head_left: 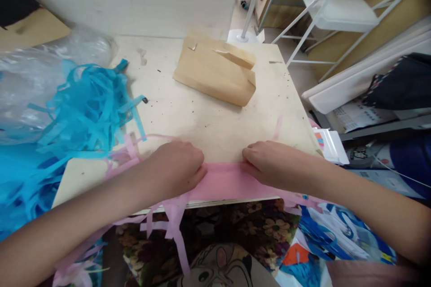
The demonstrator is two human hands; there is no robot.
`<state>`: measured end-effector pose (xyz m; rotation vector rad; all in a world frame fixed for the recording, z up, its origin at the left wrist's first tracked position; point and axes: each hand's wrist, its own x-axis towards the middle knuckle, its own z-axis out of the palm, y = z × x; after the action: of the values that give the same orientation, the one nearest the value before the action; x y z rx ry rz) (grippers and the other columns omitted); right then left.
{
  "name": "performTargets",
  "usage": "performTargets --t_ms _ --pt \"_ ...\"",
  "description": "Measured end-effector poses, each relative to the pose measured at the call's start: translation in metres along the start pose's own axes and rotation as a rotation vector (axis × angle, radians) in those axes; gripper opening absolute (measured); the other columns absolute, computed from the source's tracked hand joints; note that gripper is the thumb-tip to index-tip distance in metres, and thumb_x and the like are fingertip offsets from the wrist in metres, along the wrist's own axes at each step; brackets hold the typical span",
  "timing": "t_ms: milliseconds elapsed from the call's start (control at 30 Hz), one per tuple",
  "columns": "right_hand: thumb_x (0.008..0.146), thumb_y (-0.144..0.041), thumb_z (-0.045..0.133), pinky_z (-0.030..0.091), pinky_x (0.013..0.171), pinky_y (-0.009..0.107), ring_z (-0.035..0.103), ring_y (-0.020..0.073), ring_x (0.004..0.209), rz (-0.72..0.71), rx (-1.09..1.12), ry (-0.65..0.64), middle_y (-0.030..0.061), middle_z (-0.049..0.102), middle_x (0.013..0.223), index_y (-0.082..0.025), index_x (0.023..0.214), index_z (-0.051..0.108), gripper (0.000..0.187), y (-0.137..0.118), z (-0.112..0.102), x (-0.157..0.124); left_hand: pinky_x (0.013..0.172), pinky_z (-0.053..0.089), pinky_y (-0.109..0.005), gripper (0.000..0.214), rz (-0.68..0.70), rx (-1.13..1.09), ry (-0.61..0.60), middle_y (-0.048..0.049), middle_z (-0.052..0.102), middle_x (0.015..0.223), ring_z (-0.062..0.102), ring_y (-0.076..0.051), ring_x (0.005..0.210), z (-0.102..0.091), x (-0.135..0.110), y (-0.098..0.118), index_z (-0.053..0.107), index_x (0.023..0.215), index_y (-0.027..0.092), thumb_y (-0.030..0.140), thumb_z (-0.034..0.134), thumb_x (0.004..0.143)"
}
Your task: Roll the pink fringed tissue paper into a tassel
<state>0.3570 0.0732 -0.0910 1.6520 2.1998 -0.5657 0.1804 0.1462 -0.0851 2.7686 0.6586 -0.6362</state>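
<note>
Pink fringed tissue-paper strip [224, 184] pinched flat by my left hand [177, 166] and right hand [269, 163] on the pale wooden counter [208, 119], roughly half-done, I'd say.

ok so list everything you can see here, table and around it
pink paper: one sheet, pink, near edge of the board, cut strips hanging off the edge
blue fringe paper: one pile, blue, left of the board
plastic bag: one, clear, far left behind the blue pile
paper bag: one, brown, lying flat at the far side of the board
board: one, pale wood, centre
folding chair: one, white, top right on the floor
floral cloth: one, dark with flowers, below the board
left hand: one, fingers curled on the pink paper
right hand: one, fingers curled on the pink paper
</note>
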Motion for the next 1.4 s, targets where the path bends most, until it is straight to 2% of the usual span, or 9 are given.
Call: performTargets --t_ms 467,967,1067,1133,1200,1267,1333,1400 --pt "0.076 -0.015 0.037 0.031 0.047 0.024 0.051 0.0124 0.053 -0.017 -0.007 -0.004 0.0026 0.055 0.061 -0.016 0.064 0.054 0.021 -0.001 -0.001 0.003 0.044 0.024 -0.025 0.037 0.017 -0.038 0.027 -0.0039 0.050 0.049 0.040 -0.012 0.044 0.001 0.002 -0.003 0.053 0.054 0.014 0.031 0.029 0.077" --pt "0.071 -0.009 0.038 0.026 0.042 0.023 0.048 0.0114 0.047 -0.026 -0.035 0.001 0.0010 0.053 0.057 -0.017 0.063 0.053 0.019 -0.001 -0.001 0.002 0.043 0.025 -0.026 0.036 0.024 -0.035 -0.012 -0.0045 0.053 0.050 0.042 -0.013 0.042 -0.002 0.004 -0.005 0.055 0.056 0.014 0.029 0.029 0.076" --pt "0.068 -0.005 0.038 0.025 0.041 0.024 0.046 0.0118 0.045 -0.028 -0.093 -0.031 0.0013 0.052 0.056 -0.017 0.064 0.054 0.021 -0.009 -0.008 0.002 0.043 0.025 -0.026 0.035 0.002 0.008 -0.031 -0.0056 0.054 0.051 0.046 -0.015 0.045 -0.004 0.004 0.000 0.055 0.056 0.014 0.027 0.029 0.077" --pt "0.064 -0.006 0.044 0.029 0.045 0.026 0.049 0.0148 0.053 -0.050 -0.192 -0.019 0.0046 0.055 0.063 -0.016 0.072 0.056 0.017 -0.019 -0.014 0.001 0.045 0.027 -0.027 0.035 -0.030 0.049 -0.042 -0.0073 0.055 0.054 0.050 -0.018 0.050 -0.004 0.002 0.006 0.054 0.057 0.014 0.024 0.027 0.078" --pt "0.057 -0.009 0.053 0.032 0.052 0.029 0.050 0.0205 0.067 -0.080 -0.318 0.046 0.0099 0.055 0.074 -0.012 0.081 0.056 0.025 -0.031 -0.018 0.002 0.046 0.029 -0.028 0.031 -0.037 0.084 0.005 -0.0086 0.056 0.059 0.052 -0.020 0.056 -0.003 -0.001 0.013 0.054 0.062 0.014 0.020 0.028 0.078" --pt "0.050 -0.011 0.059 0.033 0.056 0.030 0.048 0.0236 0.073 -0.121 -0.398 0.105 0.0127 0.053 0.078 -0.009 0.086 0.055 0.036 -0.042 -0.018 0.003 0.050 0.031 -0.029 0.022 -0.018 0.144 0.142 -0.0091 0.055 0.065 0.051 -0.020 0.061 -0.001 -0.003 0.019 0.052 0.069 0.013 0.015 0.032 0.076" --pt "0.052 -0.012 0.059 0.033 0.055 0.029 0.047 0.0211 0.071 -0.159 -0.394 0.099 0.0110 0.053 0.076 -0.010 0.084 0.056 0.032 -0.049 -0.014 0.004 0.054 0.031 -0.031 0.014 0.033 0.218 0.295 -0.0089 0.053 0.070 0.050 -0.021 0.066 0.002 -0.005 0.023 0.051 0.073 0.013 0.012 0.036 0.073" --pt "0.057 -0.010 0.056 0.032 0.054 0.027 0.048 0.0183 0.068 -0.158 -0.360 0.069 0.0088 0.054 0.074 -0.011 0.080 0.056 0.023 -0.052 -0.009 0.003 0.057 0.031 -0.033 0.012 0.113 0.266 0.382 -0.0085 0.053 0.074 0.049 -0.022 0.071 0.004 -0.006 0.025 0.050 0.075 0.014 0.011 0.039 0.071"
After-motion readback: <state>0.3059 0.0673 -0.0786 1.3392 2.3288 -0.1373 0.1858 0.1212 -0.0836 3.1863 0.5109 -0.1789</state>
